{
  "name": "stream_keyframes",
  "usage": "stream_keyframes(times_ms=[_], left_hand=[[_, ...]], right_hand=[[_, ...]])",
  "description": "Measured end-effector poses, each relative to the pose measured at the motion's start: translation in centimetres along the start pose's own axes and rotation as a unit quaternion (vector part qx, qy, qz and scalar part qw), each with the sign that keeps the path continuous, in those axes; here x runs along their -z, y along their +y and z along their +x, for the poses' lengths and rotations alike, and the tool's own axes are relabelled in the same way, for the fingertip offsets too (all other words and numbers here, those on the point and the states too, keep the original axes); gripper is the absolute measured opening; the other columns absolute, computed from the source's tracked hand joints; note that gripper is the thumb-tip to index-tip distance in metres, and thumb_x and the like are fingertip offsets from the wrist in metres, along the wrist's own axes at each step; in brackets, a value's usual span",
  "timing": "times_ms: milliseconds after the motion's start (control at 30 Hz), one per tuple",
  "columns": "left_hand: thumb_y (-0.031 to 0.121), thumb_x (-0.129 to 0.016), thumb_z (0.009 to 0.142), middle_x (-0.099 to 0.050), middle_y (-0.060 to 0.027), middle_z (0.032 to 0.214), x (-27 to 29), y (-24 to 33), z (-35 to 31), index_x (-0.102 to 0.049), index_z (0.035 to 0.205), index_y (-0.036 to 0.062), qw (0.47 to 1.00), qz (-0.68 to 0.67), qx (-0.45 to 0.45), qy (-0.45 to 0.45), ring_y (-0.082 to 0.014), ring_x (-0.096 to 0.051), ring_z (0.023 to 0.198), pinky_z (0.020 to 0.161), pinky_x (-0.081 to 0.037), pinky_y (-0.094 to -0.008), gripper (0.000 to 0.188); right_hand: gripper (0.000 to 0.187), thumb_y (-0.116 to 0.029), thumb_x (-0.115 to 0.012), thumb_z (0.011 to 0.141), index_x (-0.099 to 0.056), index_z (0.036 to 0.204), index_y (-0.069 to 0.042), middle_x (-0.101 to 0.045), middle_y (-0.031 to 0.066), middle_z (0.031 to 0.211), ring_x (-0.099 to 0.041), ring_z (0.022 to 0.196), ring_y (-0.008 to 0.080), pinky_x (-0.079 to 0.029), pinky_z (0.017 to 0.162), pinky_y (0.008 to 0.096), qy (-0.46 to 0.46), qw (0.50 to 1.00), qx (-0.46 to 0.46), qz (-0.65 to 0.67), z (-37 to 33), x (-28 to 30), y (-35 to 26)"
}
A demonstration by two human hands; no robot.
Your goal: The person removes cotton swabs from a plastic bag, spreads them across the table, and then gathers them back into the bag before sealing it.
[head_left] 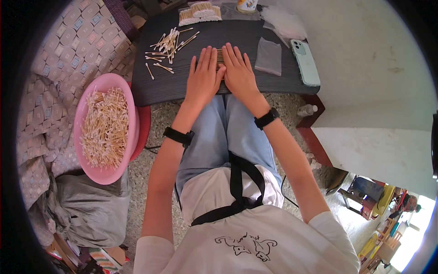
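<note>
On the dark table, my left hand (202, 75) and my right hand (240, 73) lie flat side by side, fingers stretched out and pointing away from me. Between them a row of cotton swabs (219, 57) shows, its ends covered by my palms and fingers. Both thumbs come close together at the near end of the row. Left of my left hand, a loose pile of cotton swabs (169, 44) is scattered on the table. A small clear plastic bag (268, 56) lies flat to the right of my right hand.
A pink basin (133, 132) full of cotton swabs stands left of the table. Bags packed with swabs (200, 13) sit at the far edge, with a cup (247, 5) beside them. On the right are a pale green phone (305, 63) and more plastic bags (285, 23).
</note>
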State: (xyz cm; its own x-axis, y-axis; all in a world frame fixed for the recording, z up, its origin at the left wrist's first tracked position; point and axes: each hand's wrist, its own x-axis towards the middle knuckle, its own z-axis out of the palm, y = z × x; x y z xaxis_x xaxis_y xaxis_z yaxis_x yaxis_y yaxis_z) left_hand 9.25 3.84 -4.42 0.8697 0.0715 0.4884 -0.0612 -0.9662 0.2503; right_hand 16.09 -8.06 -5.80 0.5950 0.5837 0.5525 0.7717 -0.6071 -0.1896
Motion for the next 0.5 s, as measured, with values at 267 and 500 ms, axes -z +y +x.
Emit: stream_keyframes(times_ms=[267,500], left_hand=[[0.040,-0.032,0.099,-0.038,-0.0103,0.145,-1.1,-0.7,1.4,-0.040,0.137,0.0039,0.995,0.086,0.022,-0.035,-0.0223,-0.031,0.136,0.111,-0.023,-0.0450,0.054],[0.041,-0.031,0.099,-0.039,-0.0089,0.144,-1.4,-1.1,1.7,-0.042,0.136,0.0047,0.997,0.069,0.037,-0.026,-0.0213,-0.032,0.136,0.111,-0.023,-0.0450,0.054]], right_hand=[[0.051,-0.026,-0.046,0.090,-0.043,0.136,-0.005,-0.042,0.0099,0.142,-0.037,0.132,0.0242,-0.024,0.109,0.0475,-0.020,0.998,0.004,-0.057,1.1,-1.1,1.1],[0.049,-0.026,-0.047,0.089,-0.045,0.135,-0.007,-0.043,0.0084,0.141,-0.038,0.132,0.0234,-0.024,0.109,0.0480,-0.024,0.998,0.003,-0.051,1.8,-1.4,1.4]])
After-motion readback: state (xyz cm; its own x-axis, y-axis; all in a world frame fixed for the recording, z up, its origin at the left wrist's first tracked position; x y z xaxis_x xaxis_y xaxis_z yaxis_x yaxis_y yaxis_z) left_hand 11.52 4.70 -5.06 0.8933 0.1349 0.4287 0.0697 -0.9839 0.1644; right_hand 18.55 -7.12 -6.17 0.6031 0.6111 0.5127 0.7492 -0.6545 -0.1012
